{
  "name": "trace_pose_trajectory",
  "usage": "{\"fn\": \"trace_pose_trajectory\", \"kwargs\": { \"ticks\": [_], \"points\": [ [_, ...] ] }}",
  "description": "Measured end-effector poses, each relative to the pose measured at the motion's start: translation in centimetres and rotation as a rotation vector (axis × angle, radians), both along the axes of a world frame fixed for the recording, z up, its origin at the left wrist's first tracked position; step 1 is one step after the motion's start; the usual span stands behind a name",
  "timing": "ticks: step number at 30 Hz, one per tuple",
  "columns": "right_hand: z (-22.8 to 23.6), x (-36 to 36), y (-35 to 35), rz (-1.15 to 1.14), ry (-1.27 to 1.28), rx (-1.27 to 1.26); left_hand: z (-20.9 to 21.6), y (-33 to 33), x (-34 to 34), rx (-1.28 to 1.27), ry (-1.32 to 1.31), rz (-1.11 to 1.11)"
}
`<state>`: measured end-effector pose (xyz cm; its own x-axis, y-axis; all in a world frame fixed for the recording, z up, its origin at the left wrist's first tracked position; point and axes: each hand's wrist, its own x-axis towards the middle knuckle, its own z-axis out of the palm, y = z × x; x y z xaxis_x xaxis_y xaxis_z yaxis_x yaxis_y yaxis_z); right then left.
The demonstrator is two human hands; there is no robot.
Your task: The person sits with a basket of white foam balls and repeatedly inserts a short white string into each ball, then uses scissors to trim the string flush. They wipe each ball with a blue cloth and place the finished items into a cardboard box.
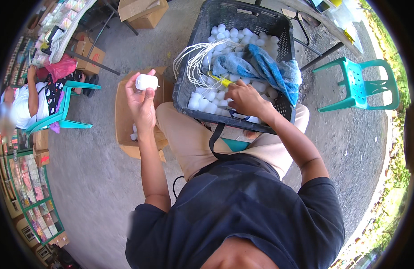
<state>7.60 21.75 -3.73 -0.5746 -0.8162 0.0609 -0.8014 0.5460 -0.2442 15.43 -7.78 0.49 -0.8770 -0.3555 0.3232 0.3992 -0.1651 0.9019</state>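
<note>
My left hand (142, 105) is raised left of the black plastic crate (256, 13), closed around a short white candle (147, 82) with a small wick tip at its right end. Inside the crate lie many more white candles (210, 107). Over them spreads a bundle of white wick strings (196, 67). My right hand (246, 98) is low in the crate with its fingers bent together; what they hold, if anything, is hidden. Touching or close to its fingertips is a yellow tool (220, 80). Just below the hand is a dark blue scissors handle (239, 115).
A blue towel (267, 67) drapes over the crate's right side. An open cardboard box (126, 116) with some white pieces stands left of my knee. Green plastic chairs (357, 85) stand on both sides; a person (30, 96) sits at the far left beside a table.
</note>
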Motion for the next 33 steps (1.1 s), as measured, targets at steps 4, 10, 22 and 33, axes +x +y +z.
{"fn": "trace_pose_trajectory", "kwargs": {
  "ticks": [4,10,22,33],
  "points": [
    [6.9,1.1,-4.8,-0.135,-0.670,-0.701,1.4,4.1,-0.6,0.146,0.038,-0.219],
    [7.4,1.2,-5.6,-0.100,-0.387,-0.892,2.0,8.3,-1.8,0.125,0.040,-0.295],
    [-2.0,0.0,0.6,-0.092,-0.268,0.251,2.9,10.2,-1.1,-0.180,0.018,-0.288],
    [8.2,-2.5,7.4,-0.133,-1.244,-0.810,2.6,9.0,-1.2,-0.470,-0.169,-0.080]
  ]
}}
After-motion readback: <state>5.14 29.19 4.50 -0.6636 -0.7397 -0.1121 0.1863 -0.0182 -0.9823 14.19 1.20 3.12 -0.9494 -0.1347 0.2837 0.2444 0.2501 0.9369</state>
